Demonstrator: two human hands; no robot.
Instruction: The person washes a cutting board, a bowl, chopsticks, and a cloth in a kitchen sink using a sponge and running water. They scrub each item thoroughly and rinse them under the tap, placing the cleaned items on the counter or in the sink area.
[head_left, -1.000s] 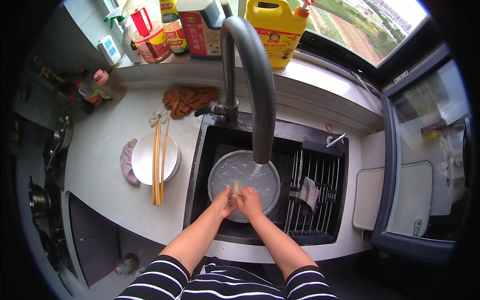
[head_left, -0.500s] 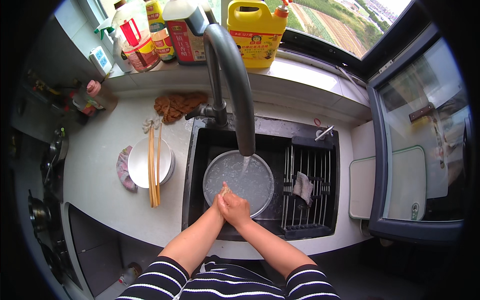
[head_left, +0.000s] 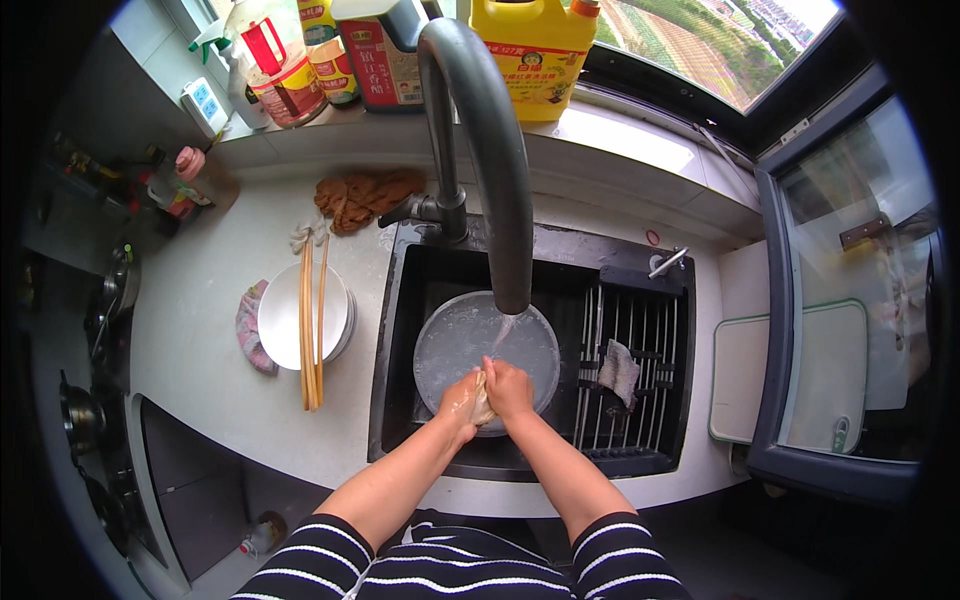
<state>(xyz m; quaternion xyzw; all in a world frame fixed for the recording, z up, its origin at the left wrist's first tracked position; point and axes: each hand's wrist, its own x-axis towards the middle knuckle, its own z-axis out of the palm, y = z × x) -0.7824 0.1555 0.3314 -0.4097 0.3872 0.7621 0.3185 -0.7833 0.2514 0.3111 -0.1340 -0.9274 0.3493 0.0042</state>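
Over the near rim of a round metal basin (head_left: 430,330) of water, my two hands press together. Between them is a small, wet, pale beige piece that looks like a cloth (head_left: 484,405), mostly hidden by the fingers. My left hand (head_left: 459,398) closes on it from the left, with wet suds on its back. My right hand (head_left: 511,388) wraps it from the right. From the dark curved faucet (head_left: 512,230) a thin stream falls just beyond my fingertips. The basin stands in the black sink (head_left: 400,300).
A metal drying rack (head_left: 655,400) with a grey rag (head_left: 619,374) spans the sink's right side. White bowls (head_left: 283,318) carry chopsticks (head_left: 308,350) on the left counter, near a brown cloth (head_left: 360,200). Bottles and a yellow jug (head_left: 540,70) line the sill. An open window pane (head_left: 770,330) juts in at right.
My hands have shifted slightly right and spread a little apart, so the pale piece between them now shows more. The whole view has also shifted slightly.
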